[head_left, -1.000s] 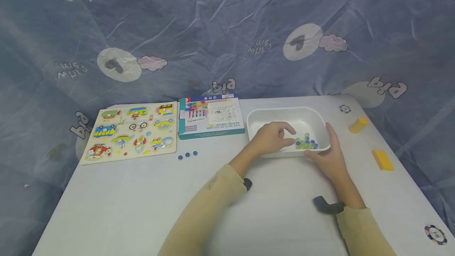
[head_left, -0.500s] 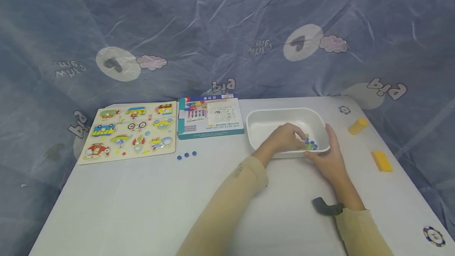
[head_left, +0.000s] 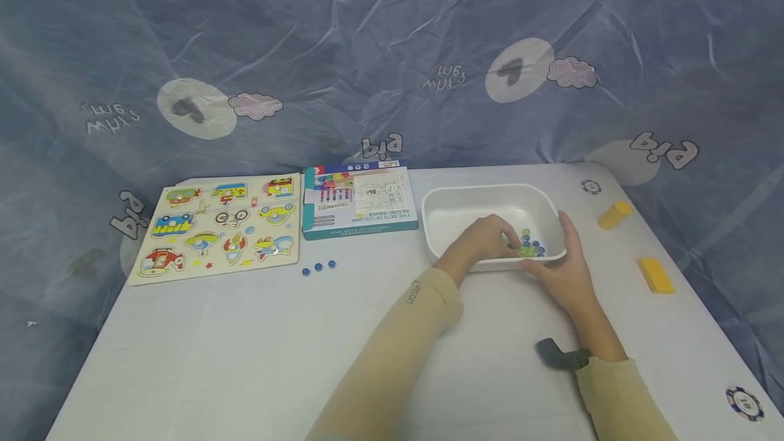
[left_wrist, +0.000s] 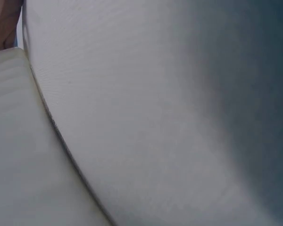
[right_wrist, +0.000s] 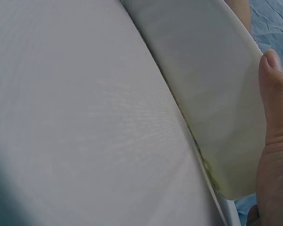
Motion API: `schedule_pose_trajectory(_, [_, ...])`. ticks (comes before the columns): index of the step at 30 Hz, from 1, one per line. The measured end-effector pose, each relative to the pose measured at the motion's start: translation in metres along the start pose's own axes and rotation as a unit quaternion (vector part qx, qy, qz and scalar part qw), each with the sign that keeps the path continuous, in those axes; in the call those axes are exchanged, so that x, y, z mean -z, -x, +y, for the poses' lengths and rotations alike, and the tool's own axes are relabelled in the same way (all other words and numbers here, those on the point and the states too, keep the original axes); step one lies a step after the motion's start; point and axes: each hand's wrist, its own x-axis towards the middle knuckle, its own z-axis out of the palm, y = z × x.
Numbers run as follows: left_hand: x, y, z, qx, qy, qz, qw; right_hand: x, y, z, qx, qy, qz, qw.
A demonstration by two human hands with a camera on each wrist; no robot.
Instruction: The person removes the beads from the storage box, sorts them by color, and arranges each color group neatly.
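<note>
A white plastic tray (head_left: 465, 204) stands on the table in the head view, with green and blue beads (head_left: 533, 248) gathered in its near right corner. My left hand (head_left: 486, 238) reaches over the near rim into it, bent fingertips right at the beads; I cannot tell whether they pinch one. My right hand (head_left: 572, 278) grips the tray's near right corner, thumb on the front side and fingers along the right side. In the right wrist view the thumb (right_wrist: 276, 99) lies against the tray wall (right_wrist: 207, 94). Mostly tray side and tabletop fill the left wrist view.
Three blue beads (head_left: 318, 267) lie in a row left of the tray. Behind them are a boxed bead set (head_left: 361, 203) and a wooden vehicle puzzle (head_left: 217, 226). A yellow cylinder (head_left: 614, 215) and a yellow block (head_left: 656, 275) lie to the right.
My left hand has moved right and down into the tray, its fingers now at the beads. My right hand keeps its grip on the corner.
</note>
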Motion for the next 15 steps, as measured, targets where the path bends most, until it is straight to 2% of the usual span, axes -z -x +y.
schedule_pose_trajectory(15, [-0.0004,0.0001,-0.0022,0.02,-0.009,-0.024,0.9995,-0.0004,-0.0005,0.0016,0.001,0.0,0.003,1.0])
